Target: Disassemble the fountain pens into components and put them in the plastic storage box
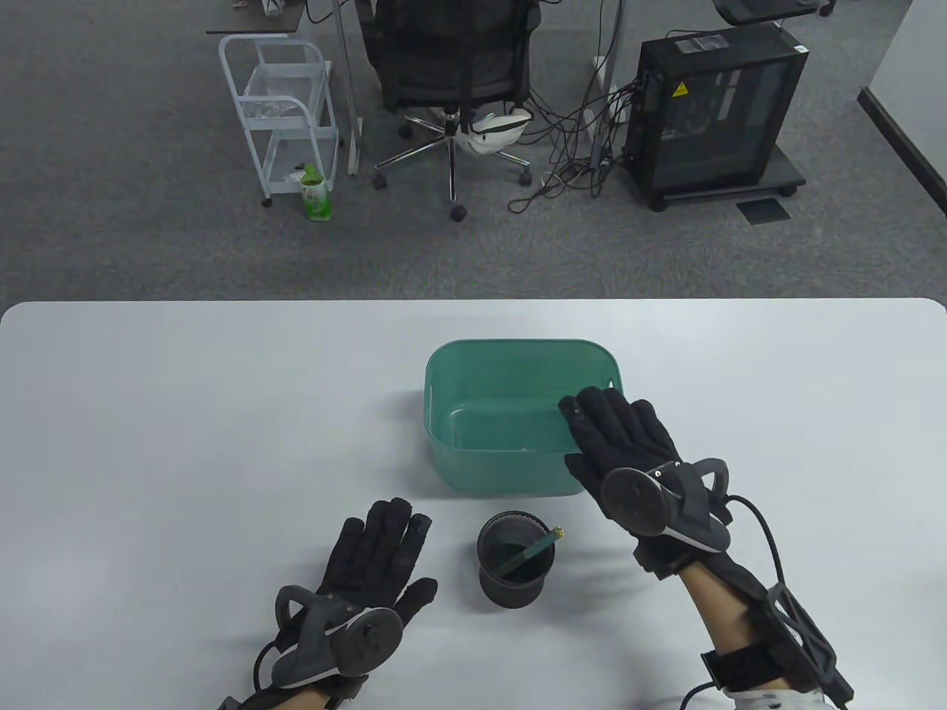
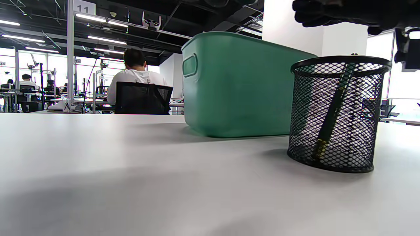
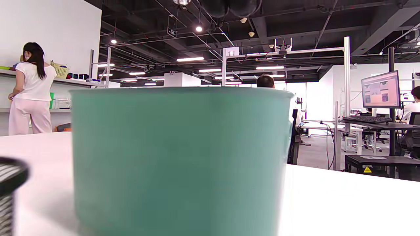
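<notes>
Only one pen (image 1: 531, 552) is in view, leaning tilted inside the single black mesh cup (image 1: 516, 560) that stands on the white table (image 1: 185, 414), just in front of the one green plastic box (image 1: 510, 370). Two gloved hands are visible. Over the box's near right corner the right hand (image 1: 618, 433) reaches with fingers straight, holding nothing visible. Beside the cup, the left hand (image 1: 373, 551) lies flat and spread on the table.

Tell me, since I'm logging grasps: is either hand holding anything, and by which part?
Nothing is held. The left hand lies flat on the table; the right hand hovers open over the green box. The pen stands untouched in the mesh cup.
</notes>
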